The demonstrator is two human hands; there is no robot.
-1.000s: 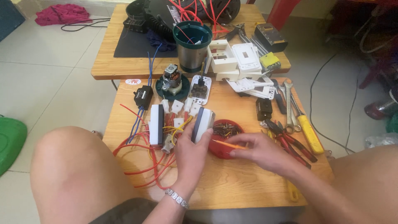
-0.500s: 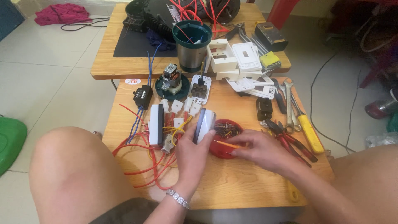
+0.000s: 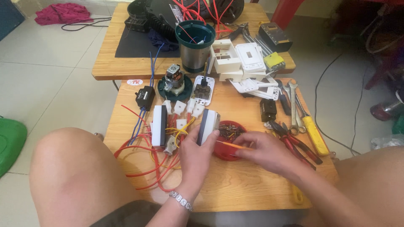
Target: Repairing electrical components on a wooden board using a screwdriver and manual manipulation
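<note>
My left hand (image 3: pixel 197 152) grips a white and dark switch box (image 3: pixel 208 125), held on edge above the wooden table (image 3: pixel 248 185). My right hand (image 3: pixel 264 150) holds a thin orange-handled screwdriver (image 3: pixel 234 145), its tip pointing left toward the box. Under the screwdriver sits a red round lid (image 3: pixel 229 133) full of small screws. Left of my left hand lie another white switch box (image 3: pixel 159 125), small white connectors (image 3: pixel 180 107) and a tangle of red and yellow wires (image 3: pixel 148 164).
Pliers (image 3: pixel 292 139), wrenches (image 3: pixel 291 105), a yellow-handled tool (image 3: pixel 315 134) and a black block (image 3: pixel 267 110) lie to the right. Farther off are a small motor on a green base (image 3: pixel 174 84), a green-rimmed metal cup (image 3: pixel 195 45) and white plastic frames (image 3: pixel 239 59). My bare knees flank the table.
My left hand has turned the switch box slightly, showing more of its dark edge. My right hand keeps the screwdriver over the red lid, hardly moved.
</note>
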